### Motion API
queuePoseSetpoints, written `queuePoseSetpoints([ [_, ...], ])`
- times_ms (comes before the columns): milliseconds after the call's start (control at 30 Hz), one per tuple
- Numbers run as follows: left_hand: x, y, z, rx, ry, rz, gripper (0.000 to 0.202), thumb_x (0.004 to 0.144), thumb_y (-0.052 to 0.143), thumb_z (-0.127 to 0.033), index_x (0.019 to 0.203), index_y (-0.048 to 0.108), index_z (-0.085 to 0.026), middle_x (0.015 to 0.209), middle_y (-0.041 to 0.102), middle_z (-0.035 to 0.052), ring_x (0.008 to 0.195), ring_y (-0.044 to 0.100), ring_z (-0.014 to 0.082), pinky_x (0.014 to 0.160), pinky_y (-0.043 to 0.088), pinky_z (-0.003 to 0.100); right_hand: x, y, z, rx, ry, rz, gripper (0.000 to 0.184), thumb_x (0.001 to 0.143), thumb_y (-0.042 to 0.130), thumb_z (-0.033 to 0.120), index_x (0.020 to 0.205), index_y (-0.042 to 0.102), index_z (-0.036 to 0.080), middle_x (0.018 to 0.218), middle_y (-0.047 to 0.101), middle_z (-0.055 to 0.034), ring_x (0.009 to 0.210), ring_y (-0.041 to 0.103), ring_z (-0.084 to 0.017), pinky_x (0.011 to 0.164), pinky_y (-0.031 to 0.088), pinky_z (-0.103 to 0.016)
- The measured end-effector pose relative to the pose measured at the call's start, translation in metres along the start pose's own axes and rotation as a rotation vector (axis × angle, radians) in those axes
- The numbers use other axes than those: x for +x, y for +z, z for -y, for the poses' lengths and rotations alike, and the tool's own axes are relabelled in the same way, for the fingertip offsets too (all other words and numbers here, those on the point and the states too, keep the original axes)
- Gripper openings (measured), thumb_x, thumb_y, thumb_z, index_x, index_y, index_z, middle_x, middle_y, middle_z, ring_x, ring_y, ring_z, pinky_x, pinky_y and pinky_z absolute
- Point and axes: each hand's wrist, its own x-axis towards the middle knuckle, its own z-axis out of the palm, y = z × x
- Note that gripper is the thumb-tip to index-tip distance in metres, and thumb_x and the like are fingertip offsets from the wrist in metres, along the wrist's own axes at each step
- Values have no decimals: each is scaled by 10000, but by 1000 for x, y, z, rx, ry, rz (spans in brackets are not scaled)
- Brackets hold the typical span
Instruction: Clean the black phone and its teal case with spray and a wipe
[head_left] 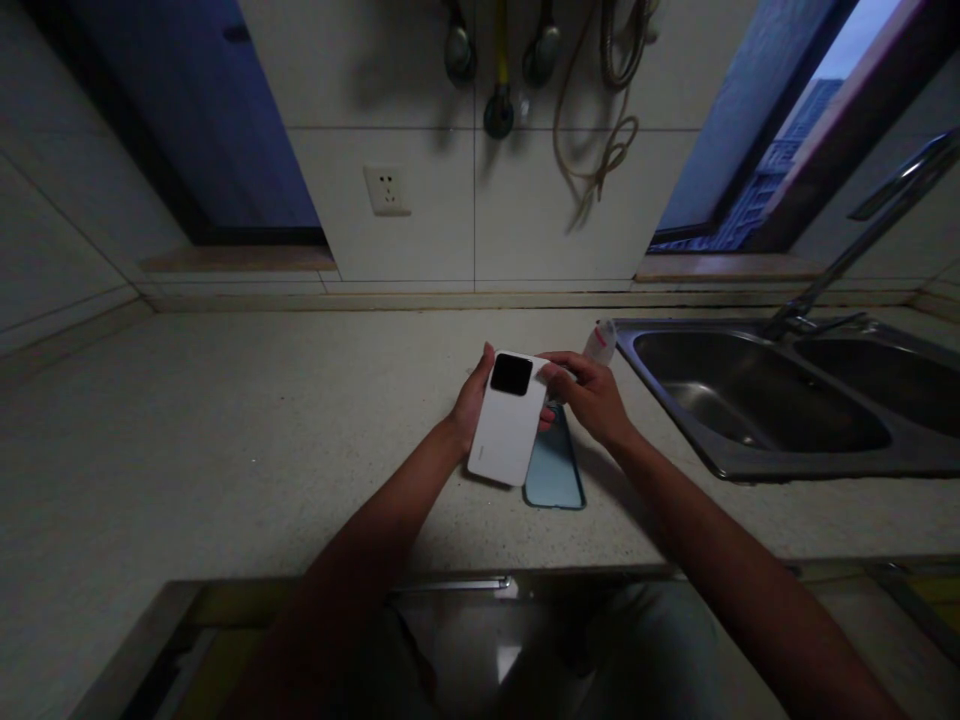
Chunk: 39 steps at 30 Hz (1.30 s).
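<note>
A white smartphone (506,436) is held above the counter with its back up and its black camera block at the top. My left hand (471,400) is closed around it from the left and beneath, and some fingertips show past its right edge. At the upper right corner, my right hand (589,390) grips the phone with thumb and bent fingers. Whether a small pale thing is also between those fingers, I cannot tell. Below and right of the phone, a light blue phone case (555,470) lies on the counter. A clear plastic bottle (600,342) with a red band is just behind my right hand.
The speckled pale counter (187,430) runs along the tiled wall. To the right is a steel double sink (720,470) with a chrome faucet (825,270). A wall socket (387,191), valves and a looped cord (611,150) are ahead, between two windows.
</note>
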Motion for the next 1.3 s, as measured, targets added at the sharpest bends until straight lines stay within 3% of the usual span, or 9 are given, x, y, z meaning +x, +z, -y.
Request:
queuePoseSetpoints([
  [200,-1,2,-4,1,-18,-98,919,858,203,-847,1062,692,-97,771,736,167,653,719,260,577,558,345,7,-7,-8,-72,19,-200,498,859,570,671,771,650,187,654,581,12,591,526,-143,641,504,-323],
  [300,1,2,-4,-47,73,-134,858,870,259,-829,1033,686,-102,769,713,146,619,677,213,568,534,314,7,-11,-9,-118,19,-226,557,868,542,712,646,532,201,571,481,32,524,463,-127,608,486,-317],
  [400,2,2,-6,-128,158,-149,762,874,325,-805,1024,667,-140,742,670,99,590,623,176,550,505,292,6,-14,-5,-277,58,-143,538,905,520,661,638,561,196,594,576,-14,532,523,-152,571,454,-309],
  [533,0,2,-10,-148,133,-198,700,873,332,-782,960,636,-158,671,598,62,516,542,150,477,442,265,6,-21,0,-761,145,21,383,954,522,465,801,709,168,784,739,-103,721,665,-215,660,456,-305],
  [633,-2,3,-13,-108,85,-270,617,844,409,-754,912,617,-177,634,561,37,474,496,135,440,405,247,7,-28,1,-1087,269,96,315,940,543,419,962,750,182,940,769,-129,870,704,-254,696,460,-303],
  [733,-2,5,-13,-42,41,-329,516,814,478,-688,887,607,-193,621,541,20,456,475,126,419,380,235,7,-36,1,-1261,352,155,323,921,571,432,1016,760,187,1012,762,-157,919,716,-275,708,476,-313],
  [1033,-2,8,-5,165,31,-481,440,740,688,-622,852,560,-216,584,491,-35,438,448,105,420,372,226,1,-42,6,-1324,451,270,413,893,625,541,960,783,166,999,751,-194,917,732,-311,713,506,-349],
  [1200,1,8,1,317,179,-458,468,676,806,-590,750,584,-186,597,574,3,504,529,120,519,438,254,0,-43,10,-1305,387,221,409,897,618,556,1019,786,203,1042,756,-175,959,718,-299,758,511,-355],
  [1300,1,5,4,460,249,-564,504,630,838,-605,722,594,-174,633,621,30,531,560,134,522,425,263,1,-38,13,-1228,330,258,389,935,565,532,982,794,220,987,767,-146,923,720,-280,764,508,-347],
])
